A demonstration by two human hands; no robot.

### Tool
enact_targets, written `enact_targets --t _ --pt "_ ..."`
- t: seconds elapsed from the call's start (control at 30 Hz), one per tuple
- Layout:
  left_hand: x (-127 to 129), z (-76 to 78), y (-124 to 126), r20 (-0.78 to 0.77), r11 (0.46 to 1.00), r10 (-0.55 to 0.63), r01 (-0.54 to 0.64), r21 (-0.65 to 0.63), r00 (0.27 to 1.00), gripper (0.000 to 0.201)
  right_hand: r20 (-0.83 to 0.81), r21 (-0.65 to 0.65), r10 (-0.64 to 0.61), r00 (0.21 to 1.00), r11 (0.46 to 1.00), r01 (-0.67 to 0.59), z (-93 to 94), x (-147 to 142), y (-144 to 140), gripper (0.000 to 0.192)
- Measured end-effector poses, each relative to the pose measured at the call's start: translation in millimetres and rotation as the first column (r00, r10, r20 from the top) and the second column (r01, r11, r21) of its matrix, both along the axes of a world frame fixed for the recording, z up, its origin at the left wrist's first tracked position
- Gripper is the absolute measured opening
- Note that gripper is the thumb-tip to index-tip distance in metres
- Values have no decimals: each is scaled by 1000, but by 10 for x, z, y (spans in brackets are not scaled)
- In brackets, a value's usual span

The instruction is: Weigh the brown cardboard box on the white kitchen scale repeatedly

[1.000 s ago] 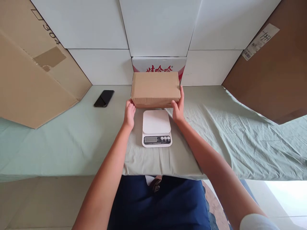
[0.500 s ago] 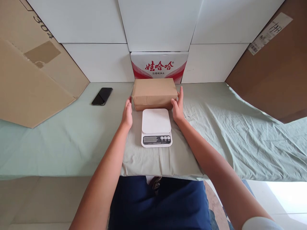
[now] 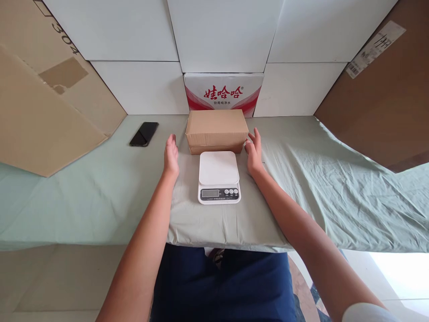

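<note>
The box (image 3: 217, 129) sits on the cloth (image 3: 134, 192) just behind the scale (image 3: 219, 167), its long axis running left to right and one long side facing the scale. The scale's own longer axis runs front to back, display (image 3: 210, 193) at the end nearest the person. Left of the scale's far end, the left hand (image 3: 171, 154) stands edge-down, gripping nothing, its fingers straight and near each other. Right of that end, the right hand (image 3: 254, 151) has thumb and fingers parted; whether they touch the box I cannot tell. The phone (image 3: 144, 134) lies farther left of the scale.
</note>
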State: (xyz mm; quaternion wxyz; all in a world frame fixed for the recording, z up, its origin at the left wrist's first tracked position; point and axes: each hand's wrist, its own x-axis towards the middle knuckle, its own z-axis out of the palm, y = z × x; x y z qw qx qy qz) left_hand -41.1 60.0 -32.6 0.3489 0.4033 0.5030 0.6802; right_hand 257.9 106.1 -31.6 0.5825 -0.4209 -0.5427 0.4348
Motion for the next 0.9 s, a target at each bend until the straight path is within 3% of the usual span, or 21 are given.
enact_targets --t 0.23,0.43,0.6,0.9 --pt "99 -80 59 25 993 -102 104 -53 994 78 -18 -21 72 997 997 -73 -12 -25 64 75" --pt "147 -116 104 55 990 -125 128 -60 991 67 54 77 163 985 983 -167 127 -59 -25 67" --pt "222 -103 85 11 978 -205 206 -22 979 62 137 115 143 980 980 -159 184 -101 -73 55" --pt "247 -73 98 -38 961 -276 277 15 960 46 169 57 119 978 990 -130 78 -97 -35 50"
